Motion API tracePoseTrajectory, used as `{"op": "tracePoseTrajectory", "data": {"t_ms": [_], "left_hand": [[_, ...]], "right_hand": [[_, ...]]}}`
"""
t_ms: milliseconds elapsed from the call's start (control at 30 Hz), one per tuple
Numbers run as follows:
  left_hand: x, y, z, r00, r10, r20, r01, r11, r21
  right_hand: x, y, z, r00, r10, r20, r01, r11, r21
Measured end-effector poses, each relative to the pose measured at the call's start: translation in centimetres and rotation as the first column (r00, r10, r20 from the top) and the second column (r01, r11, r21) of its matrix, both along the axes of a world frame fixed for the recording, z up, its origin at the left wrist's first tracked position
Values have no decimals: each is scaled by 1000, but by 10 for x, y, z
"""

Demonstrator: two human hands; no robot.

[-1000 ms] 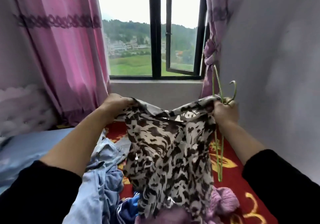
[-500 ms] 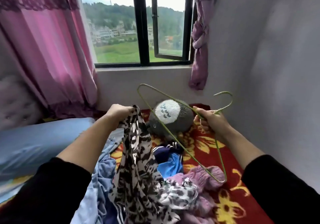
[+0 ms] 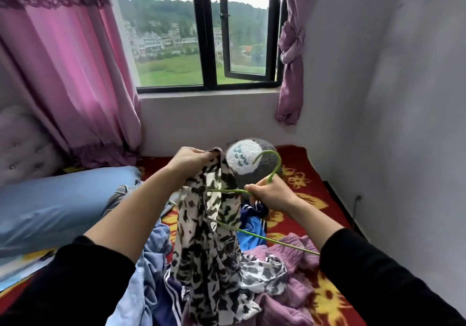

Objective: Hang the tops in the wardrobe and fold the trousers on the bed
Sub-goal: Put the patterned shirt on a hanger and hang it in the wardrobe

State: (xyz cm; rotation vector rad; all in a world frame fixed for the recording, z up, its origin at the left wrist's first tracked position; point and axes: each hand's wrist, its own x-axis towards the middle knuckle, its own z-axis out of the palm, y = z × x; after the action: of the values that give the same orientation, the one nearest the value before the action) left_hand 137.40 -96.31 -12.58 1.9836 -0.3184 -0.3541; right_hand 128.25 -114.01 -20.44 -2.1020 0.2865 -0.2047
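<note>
Left hand: centre frame, fingers curled, pinching top's upper edge.
Right hand: right of centre, fist closed round hanger below hook.
Top: spotted, draping from left hand onto bed, hanger arm crossing it.

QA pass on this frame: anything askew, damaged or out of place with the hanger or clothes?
Nothing damaged. The green wire hanger is only half inside the black-and-white print top: one end is threaded in, the other juts out bare over the purple knit. Looks mid-step, not a fault.
</note>
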Motion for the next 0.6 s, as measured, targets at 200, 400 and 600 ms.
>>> {"op": "tracePoseTrajectory", "data": {"t_ms": [200,400,600], "left_hand": [[-15,-12,6,995,-93,-36,93,996,-3],[-12,9,3,965,-257,-55,259,965,45],[-7,15,1,910,-17,415,-35,992,118]], "right_hand": [[15,28,-9,999,-20,35,18,998,63],[12,17,-3,991,-107,75,93,982,164],[12,12,3,995,-97,34,90,982,166]]}}
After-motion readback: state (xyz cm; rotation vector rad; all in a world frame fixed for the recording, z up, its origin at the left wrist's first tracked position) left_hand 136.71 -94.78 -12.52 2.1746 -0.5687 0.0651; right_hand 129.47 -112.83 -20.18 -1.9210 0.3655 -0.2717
